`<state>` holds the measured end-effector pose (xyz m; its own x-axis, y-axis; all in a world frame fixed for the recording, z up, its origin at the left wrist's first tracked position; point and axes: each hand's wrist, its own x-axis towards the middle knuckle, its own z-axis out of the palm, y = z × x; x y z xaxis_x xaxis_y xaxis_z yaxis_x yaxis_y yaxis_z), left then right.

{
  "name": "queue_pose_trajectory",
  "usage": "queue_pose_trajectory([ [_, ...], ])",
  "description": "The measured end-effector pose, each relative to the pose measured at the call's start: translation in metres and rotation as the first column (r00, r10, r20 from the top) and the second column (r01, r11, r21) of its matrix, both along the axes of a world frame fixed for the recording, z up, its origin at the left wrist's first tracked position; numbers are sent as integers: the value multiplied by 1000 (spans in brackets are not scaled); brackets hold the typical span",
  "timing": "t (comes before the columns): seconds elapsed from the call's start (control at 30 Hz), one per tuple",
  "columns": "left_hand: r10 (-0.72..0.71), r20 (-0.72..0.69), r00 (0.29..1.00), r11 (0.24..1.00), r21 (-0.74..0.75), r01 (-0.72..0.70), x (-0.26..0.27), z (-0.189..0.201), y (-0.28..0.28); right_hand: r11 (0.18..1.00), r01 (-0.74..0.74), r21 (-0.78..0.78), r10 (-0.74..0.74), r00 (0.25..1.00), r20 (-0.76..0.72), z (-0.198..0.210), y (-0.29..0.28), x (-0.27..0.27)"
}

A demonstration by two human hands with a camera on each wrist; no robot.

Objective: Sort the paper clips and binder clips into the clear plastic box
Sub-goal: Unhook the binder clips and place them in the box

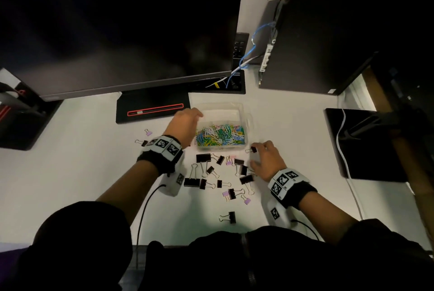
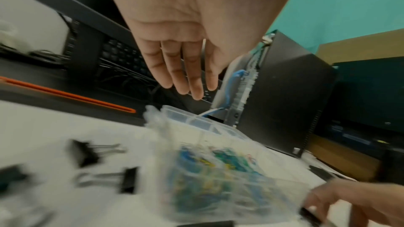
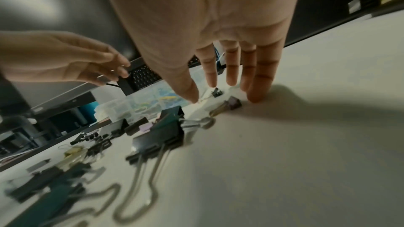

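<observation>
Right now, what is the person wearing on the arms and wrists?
Both forearms are bare, with dark sleeves pushed up towards the elbows. Each wrist carries a black band with white panels that bear square black-and-white coded markers: one behind the left hand, one behind the right hand. A white housing with another marker hangs under each band, and a thin black cable runs back from each. No gloves or rings show.

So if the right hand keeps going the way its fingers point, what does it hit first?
Probably the small black binder clip just ahead of the right hand, with the clear plastic box close behind it; depth is uncertain.
</observation>
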<state>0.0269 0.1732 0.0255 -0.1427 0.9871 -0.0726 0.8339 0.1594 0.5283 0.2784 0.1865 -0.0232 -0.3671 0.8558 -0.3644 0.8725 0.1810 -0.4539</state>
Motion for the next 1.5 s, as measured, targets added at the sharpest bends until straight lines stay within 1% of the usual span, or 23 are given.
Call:
queue_pose_trajectory([
  [0.1,135,-63,989,990,-39,-138,-41,-15,-14,997,-74,-8,74,997,-33,-5,-9,-4],
  [0.17,239,-112,965,966,-74,-248,-66,-28,-27,994,-110,4,110,991,-76,-8,-16,-7],
  [0.23,303,-135,944,933,-162,-322,-88,-43,-40,989,-146,3,145,983,-108,-10,-23,-10],
  [0.27,307,-132,942,920,-212,-330,-97,-50,-46,984,-176,-1,174,977,-120,-11,-25,-12],
  [0.3,291,-126,948,916,-250,-314,-104,-56,-51,977,-214,-9,211,969,-124,-11,-26,-15],
  [0.37,210,-121,970,926,-294,-237,-112,-67,-60,952,-305,-23,301,948,-103,-8,-26,-25],
  [0.43,138,-136,981,932,-318,-175,-109,-74,-69,928,-372,7,372,925,-81,-4,-23,-38],
  [0.53,66,-176,982,929,-348,-124,-95,-79,-85,907,-408,105,419,899,-128,4,-22,-64],
  [0.67,-7,-183,983,894,-441,-76,-66,-76,-106,841,-528,118,540,833,-121,7,-27,-102],
  [0.73,-75,-209,975,879,-476,-35,-52,-74,-114,791,-599,121,609,790,-68,4,-32,-115],
  [0.83,-141,-195,971,861,-508,23,-43,-72,-121,734,-668,124,663,744,84,0,-38,-121],
  [0.9,-137,-161,977,874,-484,43,-43,-68,-123,727,-672,140,665,740,99,-1,-39,-117],
  [0.97,-104,-130,986,915,-402,44,-46,-63,-124,734,-665,136,666,745,47,-1,-39,-107],
  [1.03,-95,-84,992,954,-291,67,-48,-53,-121,767,-631,121,637,770,-23,-1,-37,-95],
  [1.1,-170,-17,985,964,-209,163,-42,-46,-118,807,-580,111,586,810,-25,1,-30,-84],
  [1.17,-297,-5,955,942,-168,292,-28,-44,-116,829,-553,82,550,833,57,2,-23,-76],
  [1.23,-370,-31,928,912,-202,357,-14,-45,-115,840,-540,52,529,837,140,2,-20,-74],
  [1.3,-351,-59,934,909,-260,326,-4,-47,-112,852,-519,68,505,849,157,1,-19,-74],
  [1.4,-315,-82,946,907,-318,275,3,-48,-108,865,-493,95,485,870,93,0,-23,-75],
  [1.47,-300,-74,951,909,-325,261,4,-45,-106,892,-445,77,446,895,-1,2,-25,-74],
  [1.5,-273,-57,960,918,-316,242,3,-45,-105,914,-400,72,404,913,-58,4,-26,-72],
])
